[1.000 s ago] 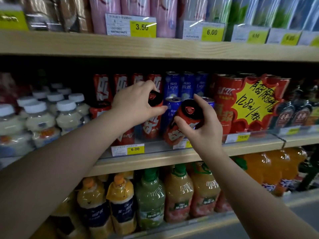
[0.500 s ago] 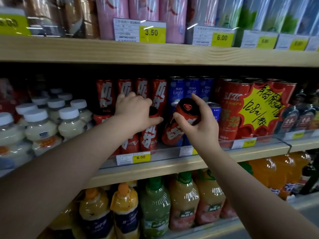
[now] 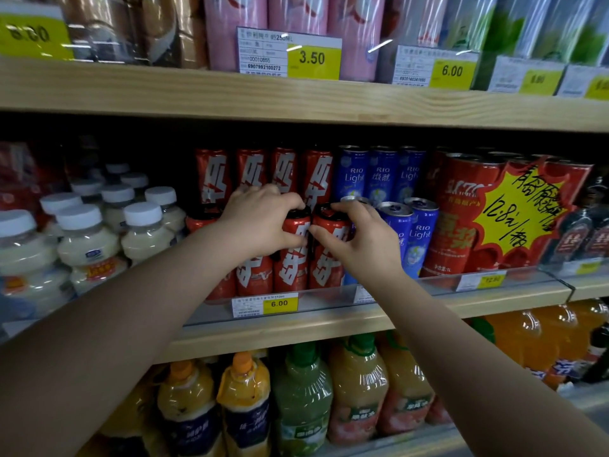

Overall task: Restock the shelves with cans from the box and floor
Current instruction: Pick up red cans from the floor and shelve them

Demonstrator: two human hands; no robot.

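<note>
Two red cans with white lettering stand upright side by side at the front of the middle shelf [image 3: 329,328]. My left hand [image 3: 260,222] is wrapped over the top of the left red can [image 3: 293,258]. My right hand [image 3: 359,239] grips the right red can [image 3: 324,262] from its right side, thumb across the front. More red cans [image 3: 250,176] of the same kind are stacked behind and to the left. The box and the floor are out of view.
Blue RIO Light cans [image 3: 412,232] stand just right of my right hand, then big red cans behind a yellow star sign [image 3: 514,212]. White-capped bottles [image 3: 89,245] fill the shelf's left. Juice bottles [image 3: 303,400] sit below, cartons above.
My right hand has brought its tilted red can down and set it upright on the shelf beside the left one. My left hand has stayed on its can, now lower among the front row.
</note>
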